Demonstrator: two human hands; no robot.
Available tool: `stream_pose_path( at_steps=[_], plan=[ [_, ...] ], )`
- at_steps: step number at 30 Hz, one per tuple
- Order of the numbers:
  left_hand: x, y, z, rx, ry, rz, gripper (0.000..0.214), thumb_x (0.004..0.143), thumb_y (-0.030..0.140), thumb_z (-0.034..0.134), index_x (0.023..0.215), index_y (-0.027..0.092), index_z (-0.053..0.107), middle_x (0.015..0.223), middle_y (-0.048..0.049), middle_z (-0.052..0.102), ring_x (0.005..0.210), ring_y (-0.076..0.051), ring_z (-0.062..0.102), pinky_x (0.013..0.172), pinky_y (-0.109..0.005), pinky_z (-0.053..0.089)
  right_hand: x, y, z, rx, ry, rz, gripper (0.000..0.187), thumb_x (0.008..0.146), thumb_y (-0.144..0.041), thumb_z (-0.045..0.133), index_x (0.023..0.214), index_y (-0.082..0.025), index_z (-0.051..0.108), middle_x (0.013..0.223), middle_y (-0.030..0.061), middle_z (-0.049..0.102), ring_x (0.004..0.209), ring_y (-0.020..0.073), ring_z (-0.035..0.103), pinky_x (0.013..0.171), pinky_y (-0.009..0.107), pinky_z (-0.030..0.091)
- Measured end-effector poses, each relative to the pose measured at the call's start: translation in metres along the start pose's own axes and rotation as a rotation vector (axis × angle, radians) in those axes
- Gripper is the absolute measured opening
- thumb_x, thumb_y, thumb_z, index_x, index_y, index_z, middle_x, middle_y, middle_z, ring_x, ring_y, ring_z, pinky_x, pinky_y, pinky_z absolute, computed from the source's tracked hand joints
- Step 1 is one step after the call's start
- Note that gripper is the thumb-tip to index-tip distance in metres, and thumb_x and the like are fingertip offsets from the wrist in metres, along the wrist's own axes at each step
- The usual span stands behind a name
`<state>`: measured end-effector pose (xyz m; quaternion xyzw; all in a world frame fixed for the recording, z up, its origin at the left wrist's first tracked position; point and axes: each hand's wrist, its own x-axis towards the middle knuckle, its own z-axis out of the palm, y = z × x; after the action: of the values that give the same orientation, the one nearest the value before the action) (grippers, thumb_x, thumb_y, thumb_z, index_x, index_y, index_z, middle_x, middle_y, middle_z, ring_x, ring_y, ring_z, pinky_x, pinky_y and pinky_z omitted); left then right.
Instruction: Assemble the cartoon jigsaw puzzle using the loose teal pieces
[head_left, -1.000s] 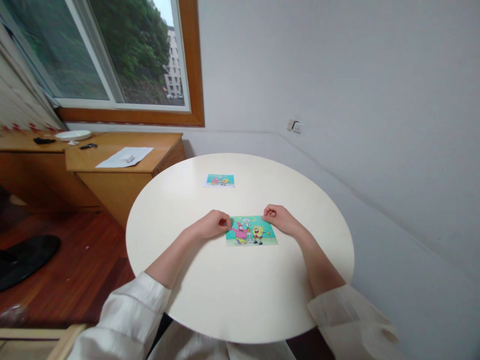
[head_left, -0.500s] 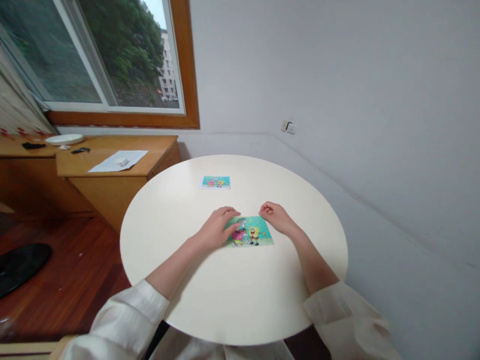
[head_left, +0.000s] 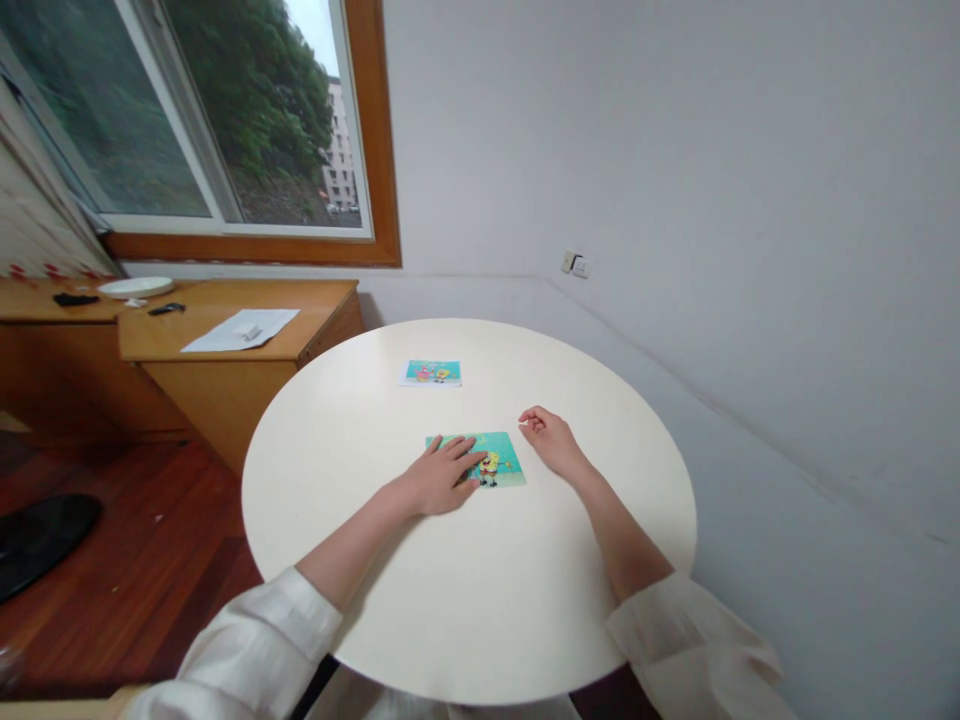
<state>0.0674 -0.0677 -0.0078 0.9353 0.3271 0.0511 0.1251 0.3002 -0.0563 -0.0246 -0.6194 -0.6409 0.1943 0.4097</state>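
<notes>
A turquoise cartoon picture card (head_left: 504, 468) with a yellow square figure lies on the round white table (head_left: 480, 590). My left hand (head_left: 442, 475) rests flat over its left part, fingers spread, covering some of the print. Just off the card's upper right corner is my right hand (head_left: 551, 440), its fingers loosely curled with a small gap between them. It holds nothing that I can see. Farther back on the table lies a smaller cartoon picture (head_left: 432, 373) with a white border, showing a pink and a yellow figure.
Left of the table stands a wooden desk (head_left: 322, 320) bearing a white paper sheet (head_left: 225, 335), a white plate (head_left: 136, 287) and small dark items. A window (head_left: 262, 120) is above it. The wall (head_left: 675, 200) with a socket (head_left: 580, 266) borders the table's far and right sides.
The card has shifted left, away from my right hand. My left hand has gone from the card's left edge to lying flat across it. My right fingers have loosened and the corner is free.
</notes>
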Motion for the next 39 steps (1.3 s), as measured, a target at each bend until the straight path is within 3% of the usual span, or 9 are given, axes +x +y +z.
stream_pose_path(
  at_steps=[4,7,9,12,14,17,25,39],
  plan=[
    [-0.001,-0.006,-0.002,0.016,0.061,-0.062,0.052,0.086,0.040,0.032,0.133,0.017,0.034,0.143,-0.0144,0.026,0.132,-0.025,0.021,0.106,-0.049,0.012,-0.002,-0.006,0.011,-0.072,-0.013,-0.086,0.020,0.078,-0.024,0.042,0.085,-0.018,0.059,0.086,0.0058,0.062,0.078,0.0161,0.056,0.075,0.032,0.044],
    [-0.001,-0.013,-0.003,0.040,0.113,-0.171,0.059,0.086,0.047,0.028,0.135,0.014,0.028,0.144,-0.0157,0.021,0.134,-0.026,0.015,0.107,-0.049,0.007,-0.006,-0.013,0.017,-0.124,-0.133,-0.165,0.029,0.081,-0.025,0.040,0.100,-0.018,0.060,0.105,0.0099,0.061,0.098,0.0194,0.055,0.089,0.036,0.040],
    [-0.002,-0.019,-0.004,0.041,0.106,-0.232,0.067,0.084,0.055,0.025,0.137,0.012,0.023,0.145,-0.0167,0.017,0.134,-0.027,0.012,0.107,-0.049,0.005,-0.009,-0.019,0.020,-0.182,-0.248,-0.204,0.037,0.082,-0.030,0.042,0.115,-0.019,0.054,0.122,0.0112,0.053,0.113,0.0218,0.048,0.098,0.039,0.033],
    [-0.004,-0.028,-0.007,0.015,0.040,-0.268,0.080,0.079,0.064,0.025,0.139,0.011,0.018,0.146,-0.0174,0.012,0.134,-0.028,0.008,0.106,-0.049,0.003,-0.015,-0.024,0.021,-0.291,-0.429,-0.201,0.061,0.079,-0.047,0.046,0.134,-0.021,0.035,0.141,0.0103,0.030,0.130,0.0250,0.026,0.106,0.044,0.017],
    [-0.006,-0.032,-0.009,-0.009,-0.022,-0.261,0.086,0.075,0.068,0.029,0.139,0.011,0.016,0.146,-0.0176,0.009,0.134,-0.030,0.007,0.106,-0.050,0.003,-0.018,-0.027,0.020,-0.340,-0.523,-0.183,0.079,0.074,-0.056,0.048,0.139,-0.020,0.023,0.146,0.0107,0.018,0.134,0.0260,0.014,0.108,0.045,0.008],
    [-0.007,-0.034,-0.013,-0.029,-0.103,-0.239,0.095,0.070,0.069,0.039,0.139,0.009,0.014,0.146,-0.0185,0.006,0.134,-0.031,0.004,0.106,-0.050,0.001,-0.019,-0.030,0.018,-0.374,-0.603,-0.178,0.095,0.067,-0.062,0.053,0.141,-0.017,0.014,0.147,0.0123,0.011,0.135,0.0262,0.007,0.108,0.045,0.002],
    [-0.010,-0.037,-0.025,-0.054,-0.168,-0.213,0.096,0.063,0.056,0.059,0.137,0.011,0.018,0.144,-0.0207,0.014,0.134,-0.030,0.011,0.105,-0.053,0.003,-0.017,-0.033,0.011,-0.354,-0.647,-0.172,0.102,0.061,-0.055,0.062,0.141,-0.017,0.012,0.147,0.0131,0.009,0.135,0.0254,0.007,0.109,0.043,0.002],
    [-0.014,-0.039,-0.034,-0.070,-0.154,-0.223,0.087,0.064,0.044,0.062,0.135,0.012,0.021,0.143,-0.0168,0.025,0.132,-0.028,0.021,0.106,-0.052,0.006,-0.015,-0.030,0.003,-0.268,-0.541,-0.149,0.097,0.060,-0.048,0.067,0.138,-0.013,0.023,0.144,0.0154,0.023,0.132,0.0261,0.021,0.108,0.042,0.015]
  ],
)
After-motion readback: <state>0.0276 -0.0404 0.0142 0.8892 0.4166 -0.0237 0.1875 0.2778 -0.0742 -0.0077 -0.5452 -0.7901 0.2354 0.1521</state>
